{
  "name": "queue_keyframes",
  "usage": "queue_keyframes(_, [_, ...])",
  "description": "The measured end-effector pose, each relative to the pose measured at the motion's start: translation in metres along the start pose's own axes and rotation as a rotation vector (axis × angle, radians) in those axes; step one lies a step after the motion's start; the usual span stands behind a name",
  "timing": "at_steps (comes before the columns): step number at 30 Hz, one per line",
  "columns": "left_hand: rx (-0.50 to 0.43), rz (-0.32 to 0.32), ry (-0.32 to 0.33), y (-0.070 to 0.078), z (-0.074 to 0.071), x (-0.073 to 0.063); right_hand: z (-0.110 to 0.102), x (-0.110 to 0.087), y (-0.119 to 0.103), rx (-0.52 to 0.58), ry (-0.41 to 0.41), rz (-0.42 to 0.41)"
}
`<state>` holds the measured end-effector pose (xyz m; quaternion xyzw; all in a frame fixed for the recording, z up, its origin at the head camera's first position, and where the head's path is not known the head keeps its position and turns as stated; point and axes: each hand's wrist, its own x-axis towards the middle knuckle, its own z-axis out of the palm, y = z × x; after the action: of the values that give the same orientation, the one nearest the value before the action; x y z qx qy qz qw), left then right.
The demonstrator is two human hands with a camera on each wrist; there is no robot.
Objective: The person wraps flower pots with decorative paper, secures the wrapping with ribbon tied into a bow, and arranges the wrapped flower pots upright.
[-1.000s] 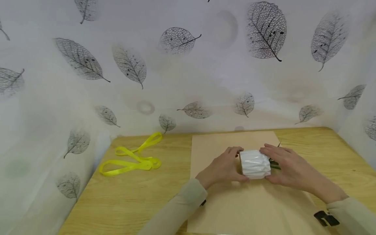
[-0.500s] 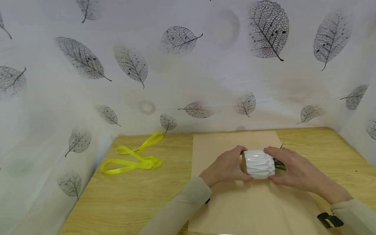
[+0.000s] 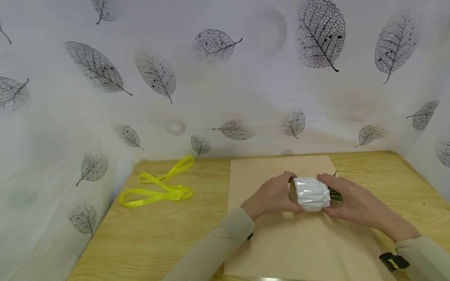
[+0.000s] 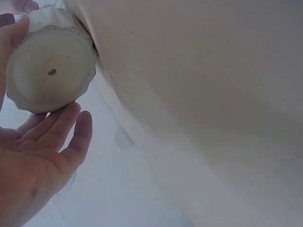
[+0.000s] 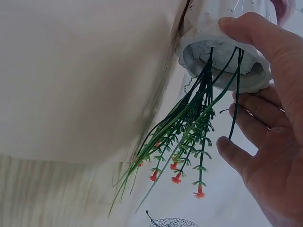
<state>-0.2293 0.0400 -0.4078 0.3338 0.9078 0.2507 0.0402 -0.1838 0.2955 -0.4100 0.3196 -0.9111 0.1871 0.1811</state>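
A white ribbed flowerpot [image 3: 313,194] lies sideways over a sheet of brown paper [image 3: 281,249]. Its base end, held between the thumb and fingers of my left hand [image 3: 272,197], shows a small central hole [image 4: 52,72] in the left wrist view. At the rim end, my right hand [image 3: 355,201] grips the pot with the thumb on one side and fingers on the other. Artificial green stems with small red flowers [image 5: 176,178] come out of the mouth, in front of the right palm; in the head view that hand mostly hides them.
Looped yellow ribbon [image 3: 147,201] lies on the left of the wooden table [image 3: 151,242]. A white cloth with leaf prints [image 3: 211,89] hangs behind the table and along its sides.
Both hands have shifted the pot slightly right. It has turned a little, so more of its base end shows in the head view. The ribbon and paper have stayed in place.
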Motion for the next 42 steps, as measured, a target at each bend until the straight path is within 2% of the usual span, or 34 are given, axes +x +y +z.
queue_keyframes(10, [0.014,-0.018,0.004,0.001,0.001,0.001,-0.006,0.002,-0.011,-0.043,-0.041,0.02])
queue_keyframes(15, [0.009,-0.02,-0.006,0.002,0.001,0.001,-0.008,0.006,-0.015,-0.046,0.004,-0.019])
queue_keyframes(18, [-0.026,-0.024,-0.04,-0.001,-0.003,-0.002,-0.006,0.008,-0.015,-0.026,0.043,-0.064])
queue_keyframes(20, [-0.084,-0.061,-0.075,-0.005,-0.008,-0.006,-0.005,0.01,-0.016,-0.016,0.059,-0.085])
queue_keyframes(22, [-0.15,-0.133,-0.089,-0.013,-0.015,-0.013,-0.003,0.011,-0.017,-0.018,0.071,-0.094])
queue_keyframes(24, [-0.165,-0.222,-0.052,-0.021,-0.023,-0.023,-0.002,0.011,-0.017,-0.023,0.079,-0.084])
queue_keyframes(26, [-0.101,-0.303,0.009,-0.029,-0.029,-0.035,-0.002,0.01,-0.017,-0.022,0.087,-0.067])
queue_keyframes(28, [0.011,-0.401,0.053,-0.035,-0.034,-0.048,-0.001,0.009,-0.016,-0.017,0.086,-0.056])
queue_keyframes(30, [0.109,-0.488,0.062,-0.039,-0.036,-0.062,-0.001,0.008,-0.016,-0.012,0.084,-0.053])
queue_keyframes(32, [0.18,-0.556,0.036,-0.041,-0.038,-0.073,-0.001,0.008,-0.015,-0.013,0.086,-0.061])
queue_keyframes(35, [0.287,-0.58,0.002,-0.04,-0.038,-0.082,-0.002,0.008,-0.015,-0.016,0.099,-0.066])
queue_keyframes(38, [0.333,-0.567,-0.019,-0.038,-0.038,-0.083,-0.003,0.009,-0.014,-0.012,0.111,-0.071])
queue_keyframes(39, [0.33,-0.567,-0.022,-0.038,-0.038,-0.082,-0.003,0.009,-0.015,-0.013,0.11,-0.069])
queue_keyframes(42, [0.237,-0.584,-0.016,-0.044,-0.037,-0.081,-0.003,0.01,-0.016,-0.011,0.106,-0.061])
